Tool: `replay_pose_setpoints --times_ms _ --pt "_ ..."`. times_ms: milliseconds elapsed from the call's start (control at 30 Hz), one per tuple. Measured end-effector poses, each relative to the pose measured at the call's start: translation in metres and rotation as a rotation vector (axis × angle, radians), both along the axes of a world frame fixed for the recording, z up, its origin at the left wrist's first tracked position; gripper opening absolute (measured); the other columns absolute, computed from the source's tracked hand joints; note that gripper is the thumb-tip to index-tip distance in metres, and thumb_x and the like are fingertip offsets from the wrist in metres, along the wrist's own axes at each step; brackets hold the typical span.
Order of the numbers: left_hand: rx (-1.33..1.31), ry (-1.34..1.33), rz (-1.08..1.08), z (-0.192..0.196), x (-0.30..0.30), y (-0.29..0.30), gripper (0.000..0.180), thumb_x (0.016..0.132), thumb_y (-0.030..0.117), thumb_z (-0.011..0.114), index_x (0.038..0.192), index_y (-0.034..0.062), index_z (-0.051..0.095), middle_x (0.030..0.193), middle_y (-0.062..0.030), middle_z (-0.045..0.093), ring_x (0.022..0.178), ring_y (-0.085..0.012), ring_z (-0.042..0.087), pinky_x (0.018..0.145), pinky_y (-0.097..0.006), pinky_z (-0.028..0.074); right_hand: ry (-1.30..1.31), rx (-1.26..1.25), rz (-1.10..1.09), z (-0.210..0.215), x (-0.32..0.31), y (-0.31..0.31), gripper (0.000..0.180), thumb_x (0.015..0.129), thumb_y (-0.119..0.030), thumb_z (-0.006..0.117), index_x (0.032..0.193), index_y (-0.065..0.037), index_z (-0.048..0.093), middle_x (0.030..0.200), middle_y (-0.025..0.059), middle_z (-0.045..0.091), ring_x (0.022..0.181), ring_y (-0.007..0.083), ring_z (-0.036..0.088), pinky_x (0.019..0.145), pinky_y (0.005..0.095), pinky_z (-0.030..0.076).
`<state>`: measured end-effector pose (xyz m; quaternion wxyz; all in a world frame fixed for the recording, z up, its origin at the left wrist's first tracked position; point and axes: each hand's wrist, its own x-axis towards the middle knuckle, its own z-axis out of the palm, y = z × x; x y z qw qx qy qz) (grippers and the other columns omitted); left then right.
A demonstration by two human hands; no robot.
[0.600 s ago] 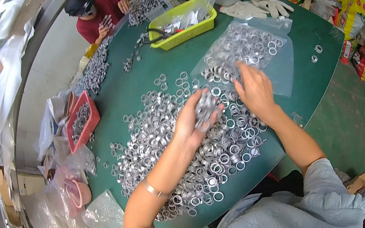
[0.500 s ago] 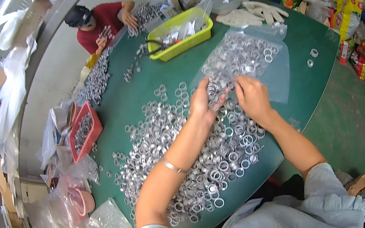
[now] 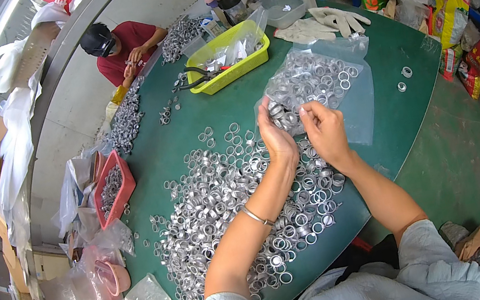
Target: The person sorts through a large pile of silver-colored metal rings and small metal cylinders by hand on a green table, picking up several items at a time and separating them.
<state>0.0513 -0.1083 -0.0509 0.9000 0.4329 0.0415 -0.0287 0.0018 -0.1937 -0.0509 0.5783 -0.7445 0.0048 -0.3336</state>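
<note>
The left hand [image 3: 280,143] cups loosely open against metal rings [image 3: 283,120] at a clear bag [image 3: 359,121]. The right hand [image 3: 329,135] pinches the bag's edge

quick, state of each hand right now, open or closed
Left hand: open, cupped against metal rings.
Right hand: closed, pinching the edge of the plastic bag.
</note>
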Motion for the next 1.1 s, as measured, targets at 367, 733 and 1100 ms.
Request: replay_pose_setpoints --times_ms 367,733,1100 --pt "1.311 -0.558 -0.171 -0.040 -0.003 0.039 0.068 0.082 -0.006 0.039 0.144 -0.0021 0.013 0.147 -0.0281 0.019 0.139 -0.0330 0.020 0.111 -0.036 0.020 -0.007 0.081 0.050 0.003 -0.002 0.003 0.010 0.088 -0.005 0.059 0.082 0.003 0.058 0.055 0.0004 0.052 0.049 0.0032 0.041 0.043 0.0225 0.031" --pt "1.515 -0.532 0.226 -0.014 0.004 0.069 0.019 0.079 0.006 0.064 0.096 -0.0010 0.058 0.102 -0.0189 0.055 0.096 -0.0346 0.053 0.084 -0.040 0.043 0.044 0.004 0.021 -0.005 0.004 -0.006 0.015 0.089 -0.010 0.058 0.078 0.000 0.058 0.054 0.0010 0.053 0.050 0.0044 0.047 0.046 0.0238 0.036" --pt "1.849 -0.532 0.058 0.010 0.077 0.093 0.033 0.089 0.029 0.054 0.074 0.0027 0.068 0.076 -0.0218 0.065 0.071 -0.0394 0.064 0.068 -0.047 0.052 0.108 -0.164 -0.038 0.029 0.035 -0.027 0.017 0.087 -0.013 0.058 0.077 0.001 0.058 0.052 0.0087 0.054 0.044 0.0147 0.050 0.045 0.0325 0.038"
